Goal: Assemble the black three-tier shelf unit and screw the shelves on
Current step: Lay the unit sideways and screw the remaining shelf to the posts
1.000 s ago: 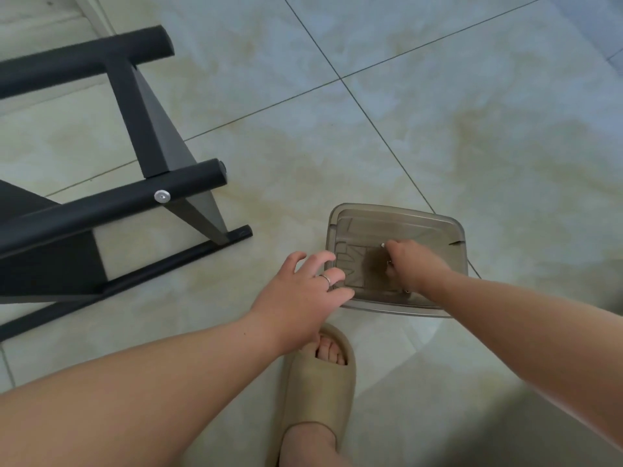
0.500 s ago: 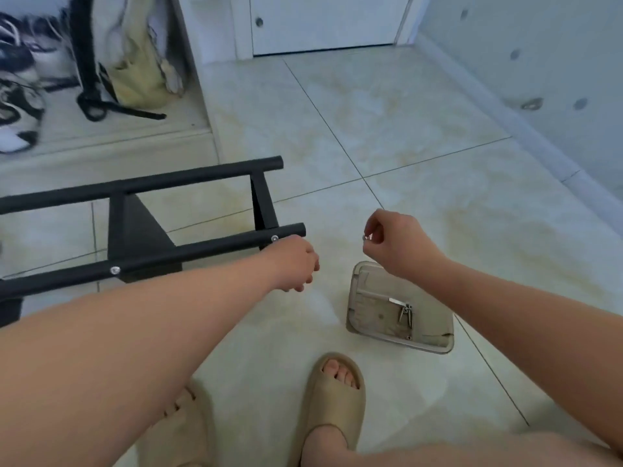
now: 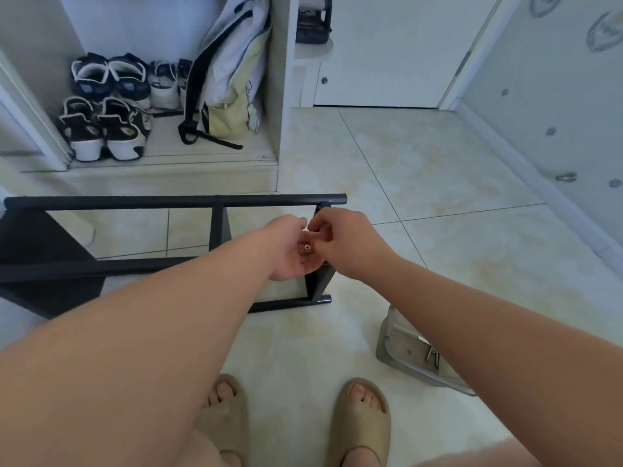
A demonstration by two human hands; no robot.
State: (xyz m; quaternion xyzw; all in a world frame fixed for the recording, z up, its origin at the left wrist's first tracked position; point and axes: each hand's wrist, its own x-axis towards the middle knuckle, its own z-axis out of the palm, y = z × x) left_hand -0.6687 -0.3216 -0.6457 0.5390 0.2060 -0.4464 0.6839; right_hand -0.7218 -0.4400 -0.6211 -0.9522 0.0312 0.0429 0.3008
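**Hands meet over shelf frame**

Your left hand (image 3: pixel 290 256) and right hand (image 3: pixel 342 241) touch, fingers curled (holding anything? cannot tell), above the black shelf unit (image 3: pixel 135 201). It lies sideways on the floor (image 3: pixel 438 203), with a plastic tray (image 3: pixel 401 348) under your right forearm.

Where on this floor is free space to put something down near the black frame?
Widest: bare tiles right of the black frame, up to the door. Smaller: the strip between the frame's nearest bar, the sandals and the clear tray. Crowded: the shoe niche with sneakers and bag, and where the left hand and right hand meet.
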